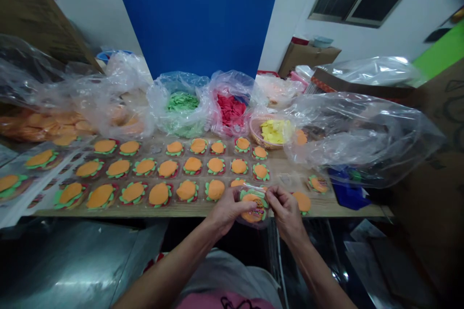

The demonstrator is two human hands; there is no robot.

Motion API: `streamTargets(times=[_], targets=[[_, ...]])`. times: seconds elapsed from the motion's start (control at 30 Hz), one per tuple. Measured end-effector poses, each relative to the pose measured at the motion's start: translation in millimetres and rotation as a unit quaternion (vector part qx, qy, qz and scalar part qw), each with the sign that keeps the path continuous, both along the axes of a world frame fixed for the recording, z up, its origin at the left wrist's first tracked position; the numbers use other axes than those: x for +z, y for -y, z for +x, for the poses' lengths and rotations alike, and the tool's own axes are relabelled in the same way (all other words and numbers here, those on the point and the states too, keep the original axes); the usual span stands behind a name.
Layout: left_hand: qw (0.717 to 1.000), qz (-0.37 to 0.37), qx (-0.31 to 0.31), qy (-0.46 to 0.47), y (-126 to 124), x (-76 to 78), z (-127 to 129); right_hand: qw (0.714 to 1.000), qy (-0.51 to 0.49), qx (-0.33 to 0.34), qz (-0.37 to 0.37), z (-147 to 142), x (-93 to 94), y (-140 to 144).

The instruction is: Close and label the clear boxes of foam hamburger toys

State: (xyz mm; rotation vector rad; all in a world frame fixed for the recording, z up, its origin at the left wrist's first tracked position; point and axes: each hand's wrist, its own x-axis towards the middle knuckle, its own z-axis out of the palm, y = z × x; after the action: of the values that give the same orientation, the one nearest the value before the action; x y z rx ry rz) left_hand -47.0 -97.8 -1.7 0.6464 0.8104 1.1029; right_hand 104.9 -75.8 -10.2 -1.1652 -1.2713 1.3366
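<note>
My left hand grips a clear plastic pack just over the table's front edge, thumb lying across its front. Inside the pack are an orange bun-like disc and green leaf-like pieces, and a small printed label shows on it. My right hand pinches the pack's upper right edge between thumb and fingers. Rows of similar toy burgers in clear trays lie to the left and behind. Beside my right hand is another burger, and farther right a labelled pack.
Along the back stand plastic bags of green pieces and red pieces, then a basket with yellow pieces. Orange pieces fill bags at left. A large clear bag and a blue tray lie right.
</note>
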Motion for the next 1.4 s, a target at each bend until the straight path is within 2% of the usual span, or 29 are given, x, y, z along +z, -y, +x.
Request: streamTargets(times=[0.13, 0.27, 0.43, 0.57, 0.63, 0.77, 0.83, 0.9, 0.97, 1.03, 1.23, 1.4], targets=[[1.000, 0.006, -0.003, -0.018, -0.8, -0.5, -1.2, 0.998, 0.036, 0.051, 0.002, 8.2, 2.3, -4.4], [0.995, 0.047, -0.038, -0.076, -4.1, 3.0, -8.2, 0.986, 0.102, 0.133, 0.023, 13.2, 16.3, -15.8], [0.981, 0.099, -0.117, -0.116, -4.0, 3.7, -10.6, 0.948, 0.180, 0.250, 0.078, 2.9, 35.8, -26.6], [0.973, 0.093, -0.100, -0.184, -3.0, 0.4, -7.0, 0.925, 0.215, 0.298, 0.099, -7.4, 45.4, -28.8], [0.974, 0.071, -0.095, -0.194, -2.7, -0.9, -5.5, 0.923, 0.220, 0.298, 0.105, -10.3, 46.7, -28.5], [0.983, 0.063, -0.100, -0.143, -0.8, -3.1, -4.0, 0.923, 0.219, 0.295, 0.110, -11.3, 42.4, -28.2], [0.986, 0.063, -0.104, -0.118, 0.0, -4.0, -4.2, 0.930, 0.202, 0.294, 0.087, -8.2, 38.3, -29.8], [0.989, 0.044, -0.102, -0.099, -0.5, -4.6, -5.7, 0.946, 0.179, 0.262, 0.070, -2.0, 34.0, -31.9], [0.993, 0.020, -0.086, -0.076, -2.5, -5.1, -8.1, 0.959, 0.174, 0.209, 0.075, 6.0, 29.3, -33.1], [0.997, 0.007, -0.061, -0.054, -5.1, -5.5, -10.2, 0.962, 0.186, 0.184, 0.079, 13.2, 24.0, -32.1], [0.998, -0.002, -0.025, -0.056, -7.0, -6.0, -7.6, 0.967, 0.180, 0.172, 0.058, 13.3, 9.5, -22.9], [0.999, -0.025, -0.006, -0.028, -6.0, -7.5, -5.1, 0.974, 0.142, 0.169, 0.051, 8.5, 1.0, -28.1]])
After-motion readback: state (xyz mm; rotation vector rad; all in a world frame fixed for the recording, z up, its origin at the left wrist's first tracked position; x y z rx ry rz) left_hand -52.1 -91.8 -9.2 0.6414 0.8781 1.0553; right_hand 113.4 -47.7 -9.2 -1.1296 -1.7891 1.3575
